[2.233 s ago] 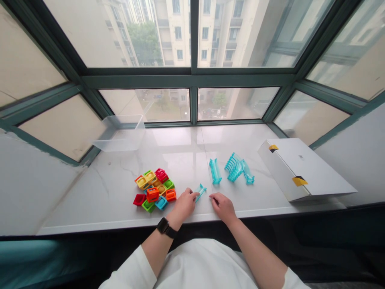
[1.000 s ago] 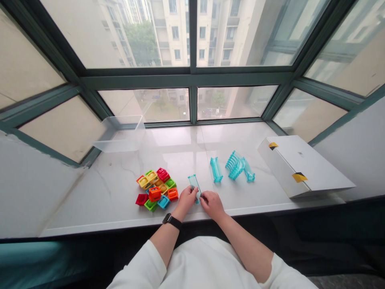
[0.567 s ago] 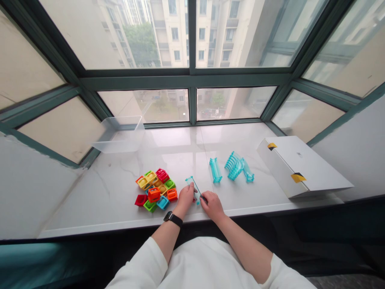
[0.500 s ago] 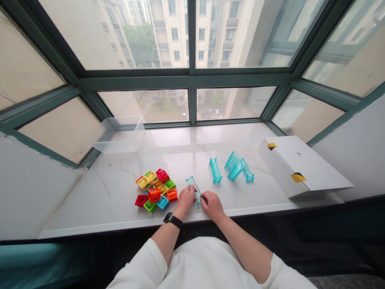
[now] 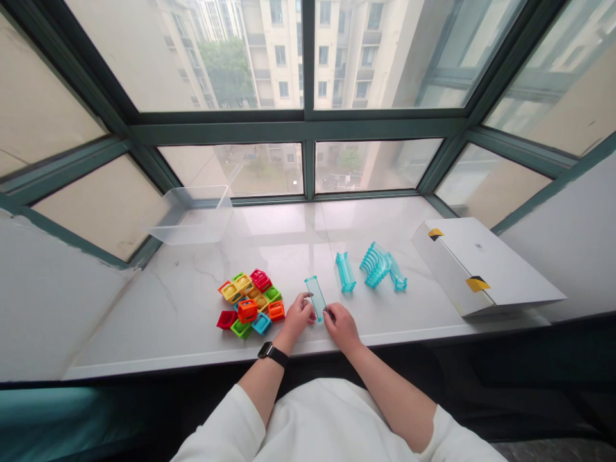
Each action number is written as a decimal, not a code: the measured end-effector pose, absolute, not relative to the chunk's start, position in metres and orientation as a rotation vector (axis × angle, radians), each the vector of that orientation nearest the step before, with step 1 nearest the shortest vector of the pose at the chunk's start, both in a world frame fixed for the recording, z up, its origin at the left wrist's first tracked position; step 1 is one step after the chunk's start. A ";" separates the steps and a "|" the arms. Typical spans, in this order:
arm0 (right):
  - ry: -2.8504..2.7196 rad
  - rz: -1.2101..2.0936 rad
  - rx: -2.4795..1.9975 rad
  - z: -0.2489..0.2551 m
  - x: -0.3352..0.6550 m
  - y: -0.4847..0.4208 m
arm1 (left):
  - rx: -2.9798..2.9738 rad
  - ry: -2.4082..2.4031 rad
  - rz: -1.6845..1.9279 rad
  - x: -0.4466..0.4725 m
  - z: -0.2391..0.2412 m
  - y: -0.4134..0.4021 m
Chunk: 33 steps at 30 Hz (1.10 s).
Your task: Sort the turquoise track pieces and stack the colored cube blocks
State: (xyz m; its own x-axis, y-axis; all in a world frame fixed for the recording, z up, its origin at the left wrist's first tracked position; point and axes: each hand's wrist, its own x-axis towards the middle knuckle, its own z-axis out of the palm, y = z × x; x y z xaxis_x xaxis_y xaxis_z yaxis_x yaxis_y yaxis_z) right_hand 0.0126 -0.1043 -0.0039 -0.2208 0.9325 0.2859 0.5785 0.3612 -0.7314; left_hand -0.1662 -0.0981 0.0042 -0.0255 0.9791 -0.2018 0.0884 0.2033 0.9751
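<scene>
A clear blue track piece point(image 5: 316, 299), long and flat with small end tabs, is tilted between my two hands near the front edge of the sill. My left hand point(image 5: 299, 317) has its fingers at the piece's left side, and the index finger reaches along it. On the lower right side, the curled fingers of my right hand point(image 5: 342, 327) meet the piece. A small dark patch shows at those right fingertips; I cannot make out what it is. Left of my hands lies a pile of coloured toy blocks point(image 5: 248, 312), in red, yellow, green, orange and blue.
More clear blue pieces lie to the right: a straight one point(image 5: 345, 272), a stack of curved ones point(image 5: 375, 264) and another point(image 5: 397, 273). A clear plastic bin point(image 5: 192, 234) stands at the back left. A white box point(image 5: 486, 263) sits at the right, below the windows.
The clear blue piece has turned so that its broad face shows, and has shifted slightly right. My left fingers have loosened and spread a little; my right hand has moved slightly right.
</scene>
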 end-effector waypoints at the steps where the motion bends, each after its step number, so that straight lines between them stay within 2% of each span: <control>1: -1.888 0.652 -1.313 -0.003 0.013 -0.104 | 1.098 1.352 1.062 -0.167 0.003 -0.099; 10: -1.812 0.734 -1.317 0.003 0.015 -0.106 | 1.146 1.407 1.098 -0.166 -0.004 -0.102; 22: -1.738 0.725 -1.300 0.002 0.016 -0.106 | 1.538 1.404 0.940 -0.158 0.018 -0.119; 33: -1.701 0.690 -1.193 0.020 0.058 -0.103 | 1.570 1.338 0.978 -0.133 0.040 -0.102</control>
State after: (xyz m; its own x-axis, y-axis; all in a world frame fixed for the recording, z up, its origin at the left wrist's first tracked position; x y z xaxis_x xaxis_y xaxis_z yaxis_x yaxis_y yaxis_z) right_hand 0.0578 -0.1025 0.0197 -0.1108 0.9257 0.3618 0.4122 0.3740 -0.8308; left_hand -0.1326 -0.1023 0.0402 0.1285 0.9908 0.0434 0.3421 -0.0853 0.9358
